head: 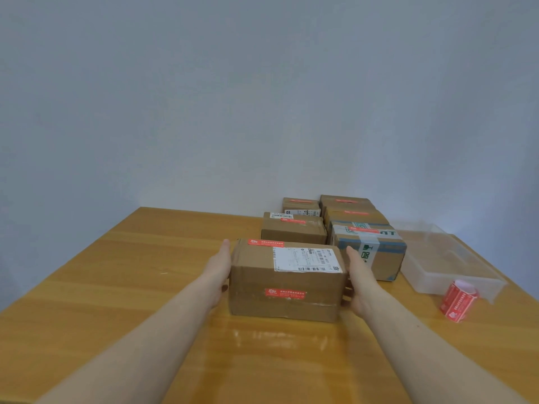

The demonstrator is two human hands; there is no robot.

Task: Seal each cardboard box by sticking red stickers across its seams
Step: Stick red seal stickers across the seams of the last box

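A brown cardboard box (284, 279) stands on the wooden table (116, 287) in front of me. It carries a white shipping label on top, one red sticker (285, 293) on its near face and another (265, 242) along its far top edge. My left hand (219, 269) presses flat against the box's left end with straight fingers. My right hand (359, 277) presses flat against its right end. A roll of red stickers (458, 299) lies on the table to the right.
Several more cardboard boxes with red stickers stand in two rows behind, among them a plain one (293, 228) and a blue-printed, taped one (370, 247). A clear plastic tray (446, 258) sits at the right. A plain wall rises behind the table.
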